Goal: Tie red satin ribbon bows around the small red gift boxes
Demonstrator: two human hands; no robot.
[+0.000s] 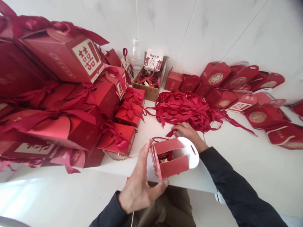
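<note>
While the left hand (137, 190) grips the open red box (169, 170) by its left end, thumb on the near side and fingers on the far side, the right hand (188, 134) lies just beyond the box's other end. The box is at the middle of the table's (239, 160) front edge, between the person and the ribbon pile (184, 108). Its longer direction, counting the raised white flap (191, 154), runs roughly left to right, with the flap on the right hand's side; the red side panels stand parted, showing small contents inside.

Farther back, the ribbon pile lies directly beyond the right hand, which is clearly the nearer of the two to it. Those fingers are bent low over a loose ribbon end (170, 133), though whether they pinch it I cannot tell. Tied red boxes (119, 137) fill the table's left side, well apart from the right hand.
</note>
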